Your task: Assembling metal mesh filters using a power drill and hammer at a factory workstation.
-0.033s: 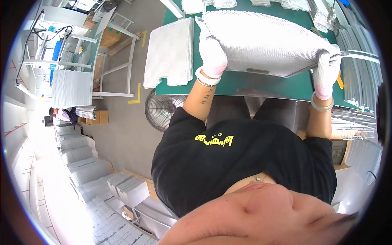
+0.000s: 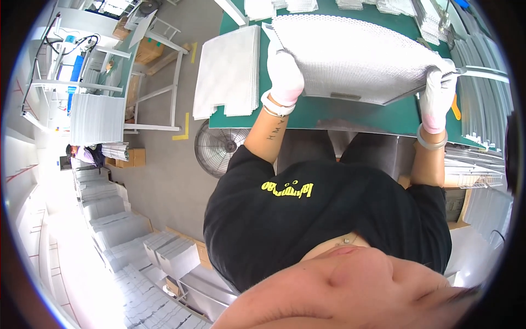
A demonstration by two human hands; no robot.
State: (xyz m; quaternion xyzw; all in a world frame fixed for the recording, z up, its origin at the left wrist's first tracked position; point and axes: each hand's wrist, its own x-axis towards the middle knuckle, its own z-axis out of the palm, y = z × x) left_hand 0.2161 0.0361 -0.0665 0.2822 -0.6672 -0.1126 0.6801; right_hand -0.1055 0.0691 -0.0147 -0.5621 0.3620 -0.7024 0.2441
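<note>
The left grip (image 2: 285,77) and right grip (image 2: 440,98), both white-gloved, were closed on opposite ends of a silvery mesh panel (image 2: 356,57), fingers partly hidden. Between them, over the green table (image 2: 334,116), its long axis ran left to right, the right end slanting nearer the wearer. White sheets (image 2: 227,71) lay stacked left of the left grip; further stacks (image 2: 430,22) lay beyond.

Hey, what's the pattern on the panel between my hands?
The panel has a fine, silvery mesh-like pattern, seen best in the head view.
</note>
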